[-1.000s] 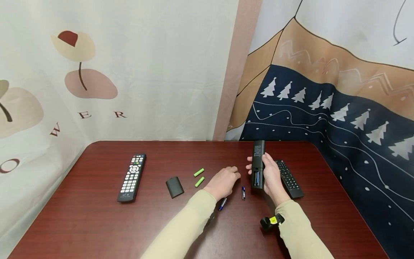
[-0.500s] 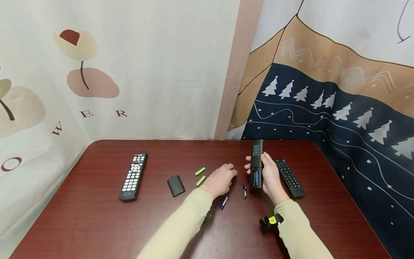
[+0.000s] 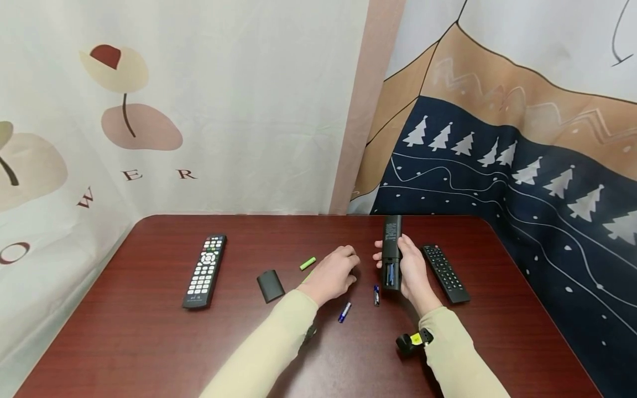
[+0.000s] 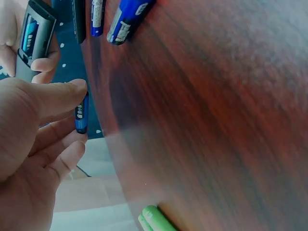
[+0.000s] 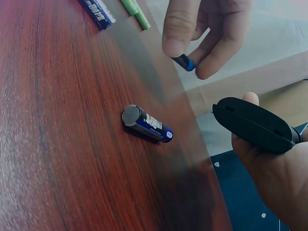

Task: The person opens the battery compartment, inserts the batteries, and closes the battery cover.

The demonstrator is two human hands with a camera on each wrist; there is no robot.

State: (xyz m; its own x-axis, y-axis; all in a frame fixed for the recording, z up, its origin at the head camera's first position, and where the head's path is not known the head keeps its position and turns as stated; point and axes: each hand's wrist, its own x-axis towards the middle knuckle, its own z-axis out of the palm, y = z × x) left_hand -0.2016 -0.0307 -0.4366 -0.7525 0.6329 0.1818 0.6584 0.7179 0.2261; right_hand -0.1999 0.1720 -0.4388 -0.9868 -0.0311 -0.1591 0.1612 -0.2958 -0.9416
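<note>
Two blue cylindrical batteries (image 3: 345, 312) lie loose on a dark-red wood-grain table (image 3: 149, 354), near edge cut off. Beyond, a person's left hand (image 3: 330, 273) pinches a third blue battery (image 4: 82, 116), unseen from the head view, a gap away from the open-backed black plastic remote (image 3: 392, 240) gripped in the right hand (image 3: 414, 271). The left hand mostly hides one of two green cylindrical batteries (image 3: 307, 263) near a curved black cover (image 3: 271, 286). A slim black remote (image 3: 445, 275) lies close right, a white-buttoned black remote (image 3: 205, 271) far left.
</note>
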